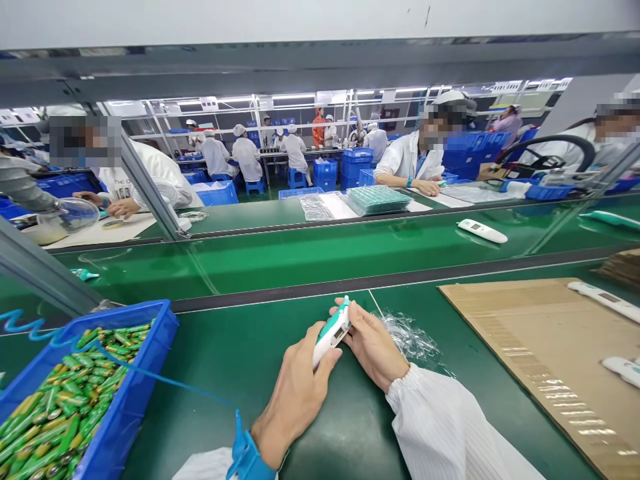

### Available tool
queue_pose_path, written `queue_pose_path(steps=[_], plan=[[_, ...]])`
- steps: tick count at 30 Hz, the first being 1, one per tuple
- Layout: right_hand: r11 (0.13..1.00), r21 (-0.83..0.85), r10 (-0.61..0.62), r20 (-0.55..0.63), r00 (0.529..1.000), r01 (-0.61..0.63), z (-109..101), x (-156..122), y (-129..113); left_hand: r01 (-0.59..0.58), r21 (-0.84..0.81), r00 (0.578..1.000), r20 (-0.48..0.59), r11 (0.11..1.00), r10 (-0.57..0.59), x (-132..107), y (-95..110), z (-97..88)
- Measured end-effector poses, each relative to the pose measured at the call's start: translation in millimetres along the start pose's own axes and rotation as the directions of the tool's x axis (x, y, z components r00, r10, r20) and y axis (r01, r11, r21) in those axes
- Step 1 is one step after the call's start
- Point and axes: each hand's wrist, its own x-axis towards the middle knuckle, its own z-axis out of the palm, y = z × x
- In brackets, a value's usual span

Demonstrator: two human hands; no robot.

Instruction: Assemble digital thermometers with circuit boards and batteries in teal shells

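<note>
A white and teal ear thermometer [332, 332] is tilted upward between my two hands, over the green bench. My left hand [300, 380] wraps its lower body, the thumb along its near side. At its probe end, the fingers of my right hand [367, 340] close around the tip. A small dark display shows on the side facing me. Crumpled clear plastic film [413, 340] lies just right of my right hand. On my left wrist is a blue strap [245, 457] with a coiled blue cord.
A blue bin [163, 333] of green and gold batteries [65, 407] stands at left. Cardboard [525, 340] with white thermometers [607, 300] lies at right. Beyond runs a green conveyor belt [300, 257] carrying another thermometer [483, 231]. Co-workers sit across it; a metal post [145, 173] rises at left.
</note>
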Motion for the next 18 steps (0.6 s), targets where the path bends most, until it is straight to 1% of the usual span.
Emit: queue_pose_path(steps=[3, 6, 10, 14, 17, 18], plan=[[0.998, 0.058, 0.008, 0.016, 1.000, -0.009, 0, 0, 1, -0.035, 0.057, 0.999, -0.028, 0.998, 0.037, -2, 0, 1.4], [0.996, 0.081, -0.024, 0.041, 0.999, 0.021, -1, 0, 2, -0.081, 0.140, 0.996, -0.018, 0.987, 0.084, -3, -3, 3.7], [0.994, 0.103, -0.051, 0.131, 0.990, 0.037, -4, 0, 0, -0.117, 0.173, 0.985, -0.105, 0.978, 0.137, -3, -10, 7.5], [0.997, 0.074, -0.046, 0.176, 0.983, 0.033, -6, 0, 0, -0.071, 0.145, 0.990, -0.107, 0.987, 0.087, -2, -10, 6.9], [0.997, 0.070, -0.034, 0.153, 0.988, 0.023, -6, 1, 3, -0.044, 0.119, 0.989, -0.137, 0.992, 0.060, -1, 0, 4.1], [0.998, 0.066, -0.026, 0.140, 0.990, 0.017, -6, 1, 4, -0.016, 0.089, 0.991, -0.130, 0.996, 0.027, 0, 3, 2.9]])
